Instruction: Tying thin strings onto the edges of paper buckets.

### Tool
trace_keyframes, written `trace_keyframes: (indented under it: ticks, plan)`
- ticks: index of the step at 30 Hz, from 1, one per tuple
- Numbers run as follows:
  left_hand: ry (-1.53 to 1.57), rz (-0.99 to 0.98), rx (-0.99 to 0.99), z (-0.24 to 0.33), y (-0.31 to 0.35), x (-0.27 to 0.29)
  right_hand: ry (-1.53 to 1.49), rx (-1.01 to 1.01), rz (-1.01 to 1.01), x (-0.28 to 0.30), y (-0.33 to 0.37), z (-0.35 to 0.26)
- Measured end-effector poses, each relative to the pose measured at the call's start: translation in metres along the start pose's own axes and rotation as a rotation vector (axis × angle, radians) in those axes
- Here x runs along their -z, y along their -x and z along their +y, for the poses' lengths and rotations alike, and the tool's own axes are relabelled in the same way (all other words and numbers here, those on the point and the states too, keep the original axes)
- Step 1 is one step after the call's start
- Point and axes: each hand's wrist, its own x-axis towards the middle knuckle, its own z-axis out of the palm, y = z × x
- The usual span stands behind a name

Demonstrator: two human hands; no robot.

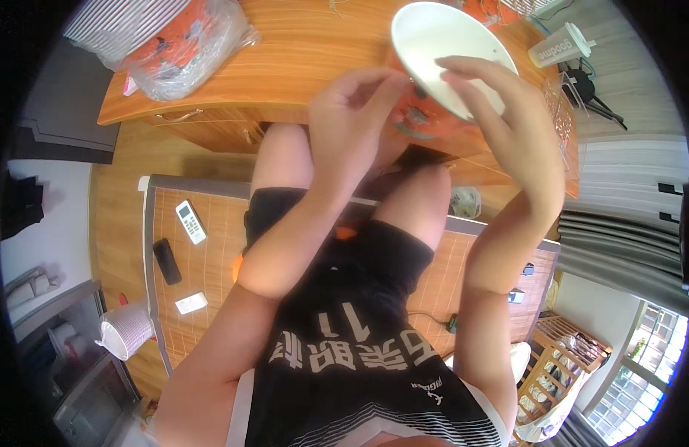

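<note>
A bucket (pixel 463 45) with a white inside and an orange outside with dark printed figures leans at the near edge of the wooden desk, its mouth tilted toward me. At the left of its rim, the thumb and fingers of my left hand (pixel 352 112) are pinched together on the bucket's edge, where a small dark spot shows. My right hand (pixel 519 123) reaches over the bucket's mouth from the right. Its thumb and forefinger tips nearly meet in front of the white inside; anything between them is too small to make out.
Stacked buckets in clear plastic (pixel 184 56) stand at the desk's left. A lidded white cup (pixel 560 46) is at the right. Beside me on the mat-covered bed lie a remote (pixel 190 222), a black phone (pixel 166 261) and a white box (pixel 191 302). A white bin (pixel 126 333) stands on the floor.
</note>
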Motion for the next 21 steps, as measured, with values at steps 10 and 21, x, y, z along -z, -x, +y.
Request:
trace_keyframes:
  ticks: [10, 21]
  plan:
    - [0.042, -0.053, 0.004, 0.002, -0.001, -0.001, -0.072, 0.074, -0.339, 0.0, -0.04, 0.011]
    - [-0.204, -0.15, -0.036, -0.001, -0.004, 0.026, 0.52, 0.091, 0.178, -0.017, -0.018, -0.046]
